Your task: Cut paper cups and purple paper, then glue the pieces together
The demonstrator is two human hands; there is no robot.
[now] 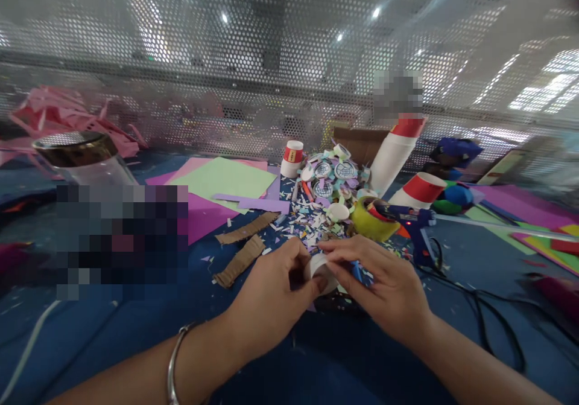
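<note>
Between both hands, low in the middle of the view, is a small white round piece [319, 267], partly covered by fingers. My left hand [277, 284], with a silver bangle at the wrist, pinches it from the left with thumb and fingers. My right hand [384, 281] has its fingertips on the piece's right side and top edge. Just beyond the hands, small paper scraps [301, 219] litter the blue table [262, 357]. Behind them rises a pile of white round pieces with drawn patterns and pastel paper bits [332, 172].
A blue glue gun [420, 230] with a lit red light and black cable lies right of a yellow tape roll [373, 219]. Paper cups [392, 157] stand behind. Brown corrugated strips [239, 261], coloured sheets [221, 178] and a lidded jar [81, 151] are at left.
</note>
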